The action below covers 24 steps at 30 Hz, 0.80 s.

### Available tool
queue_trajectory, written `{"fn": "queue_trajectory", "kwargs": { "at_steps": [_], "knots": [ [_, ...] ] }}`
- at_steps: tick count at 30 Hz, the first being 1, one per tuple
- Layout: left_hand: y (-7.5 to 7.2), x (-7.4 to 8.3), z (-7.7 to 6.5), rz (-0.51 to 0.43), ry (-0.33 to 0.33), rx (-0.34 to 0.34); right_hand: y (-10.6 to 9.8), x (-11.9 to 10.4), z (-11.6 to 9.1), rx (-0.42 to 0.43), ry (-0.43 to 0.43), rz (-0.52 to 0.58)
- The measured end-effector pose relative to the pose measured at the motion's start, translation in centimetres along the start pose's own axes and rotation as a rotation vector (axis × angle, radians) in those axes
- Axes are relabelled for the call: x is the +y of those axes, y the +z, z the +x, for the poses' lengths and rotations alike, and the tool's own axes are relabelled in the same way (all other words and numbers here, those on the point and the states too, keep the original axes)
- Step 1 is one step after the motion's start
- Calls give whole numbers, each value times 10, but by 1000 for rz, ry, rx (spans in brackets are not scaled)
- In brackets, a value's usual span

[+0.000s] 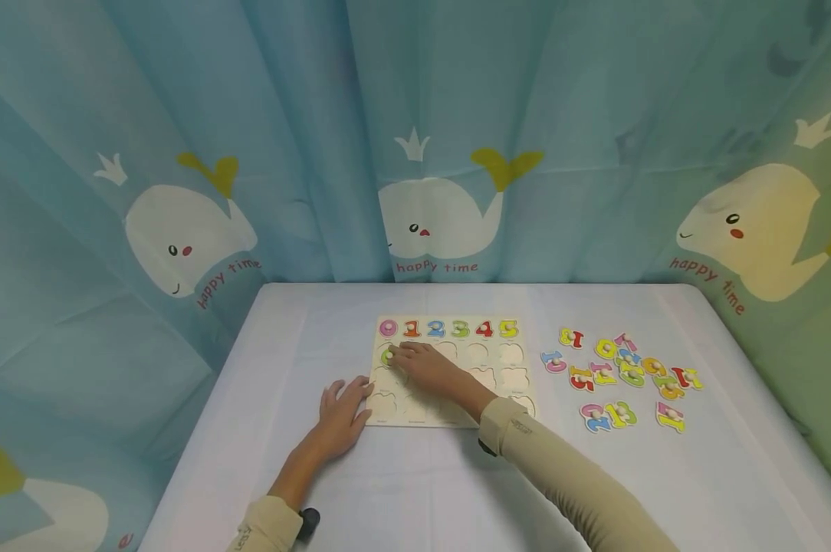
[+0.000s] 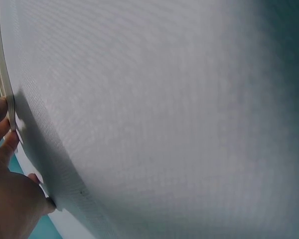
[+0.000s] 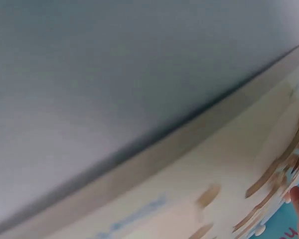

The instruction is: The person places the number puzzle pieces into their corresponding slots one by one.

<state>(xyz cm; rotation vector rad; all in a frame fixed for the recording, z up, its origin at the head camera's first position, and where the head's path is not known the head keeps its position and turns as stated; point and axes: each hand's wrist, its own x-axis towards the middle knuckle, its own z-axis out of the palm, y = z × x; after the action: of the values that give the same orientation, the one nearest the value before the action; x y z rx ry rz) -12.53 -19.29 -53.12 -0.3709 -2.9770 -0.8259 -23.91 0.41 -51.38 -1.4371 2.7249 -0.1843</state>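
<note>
A wooden number puzzle board [image 1: 408,414] lies on the table, its top row filled with the knobbed pieces 0 to 5. My right hand [image 1: 429,372] reaches across the board and pinches a green number piece [image 1: 386,357] at the left slot of the second row. The fingers cover part of that piece, so its digit is hidden. At the board's left edge my left hand [image 1: 342,418] rests with fingers spread, fingertips touching the edge. In the left wrist view, fingers [image 2: 7,144] meet the board's side. A thumb [image 3: 298,199] shows at the right wrist view's edge.
Several loose coloured number pieces [image 1: 602,373] lie scattered right of the board, some overlapping. The white-covered table [image 1: 415,491] ends at a blue whale-print curtain [image 1: 305,153] behind and at the sides. Slots in the lower rows show bare wood.
</note>
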Motion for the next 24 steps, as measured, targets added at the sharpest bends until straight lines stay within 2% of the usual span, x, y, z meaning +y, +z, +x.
{"fn": "queue_trajectory", "kwargs": {
  "at_steps": [5,11,18,24],
  "knots": [
    [1,0,0,3,13,7,2,-5,7,-13,27,-20],
    [-1,1,0,-2,-2,10,3,-8,10,-17,67,-23],
    [0,2,0,0,-1,14,9,-8,8,18,57,-40],
    [1,2,0,17,-9,10,8,-10,4,3,35,-38]
  ]
}}
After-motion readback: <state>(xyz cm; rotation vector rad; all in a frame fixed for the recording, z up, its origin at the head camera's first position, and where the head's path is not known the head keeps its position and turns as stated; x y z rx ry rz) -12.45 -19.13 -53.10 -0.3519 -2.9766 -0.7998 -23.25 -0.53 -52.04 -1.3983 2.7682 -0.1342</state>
